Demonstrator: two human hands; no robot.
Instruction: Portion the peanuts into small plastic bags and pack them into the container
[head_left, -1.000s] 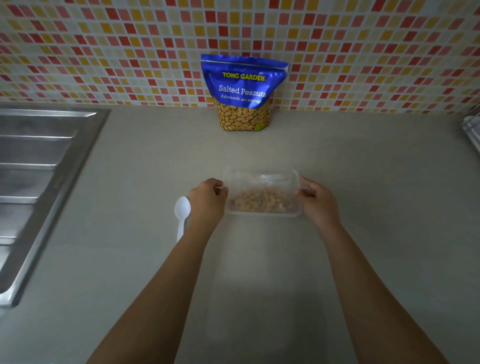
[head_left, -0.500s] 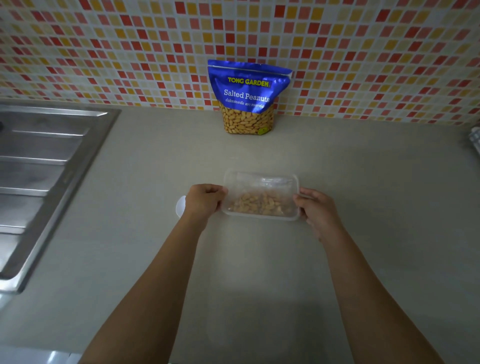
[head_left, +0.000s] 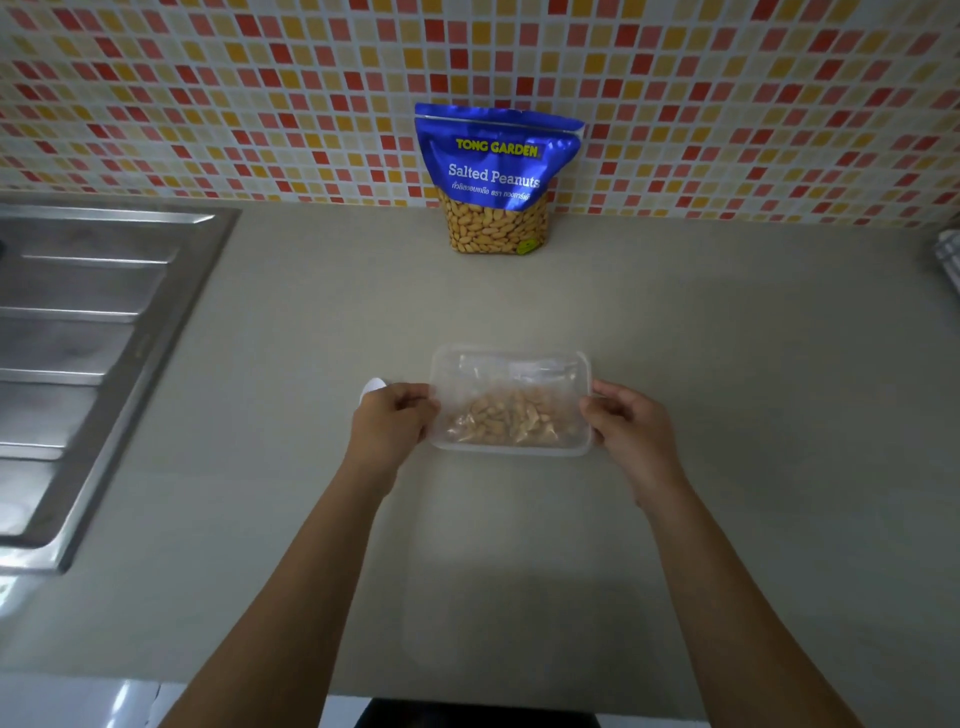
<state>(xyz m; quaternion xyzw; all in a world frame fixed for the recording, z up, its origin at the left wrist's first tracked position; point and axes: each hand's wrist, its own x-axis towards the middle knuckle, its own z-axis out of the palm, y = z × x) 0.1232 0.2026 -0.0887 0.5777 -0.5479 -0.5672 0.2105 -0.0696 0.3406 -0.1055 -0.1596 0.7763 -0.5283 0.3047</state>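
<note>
Head view, looking down at a pale counter (head_left: 727, 364) set against a wall of red, orange and yellow mosaic tiles (head_left: 208, 78). At centre, resting on the counter: clear plastic container (head_left: 519, 451), low and rectangular, with small plastic bags of peanuts (head_left: 511, 421) inside. Left grip (head_left: 392, 421), a bare hand, curled round the container's left short end. Right grip (head_left: 631, 428) curled round the right short end. Cannot tell whether a lid is on. Behind, well apart, upright against the tiles: blue pouch of salted peanuts (head_left: 496, 176). Just beyond the left grip, mostly hidden: white plastic spoon (head_left: 373, 387). Far left: steel sink drainer (head_left: 93, 338). Probably handles as light, thin-walled and springy, smooth enough to slip. Bags inside soft and loose, likely to slide if tilted. Best taken at both short ends under the rim, kept level, squeezed gently.
</note>
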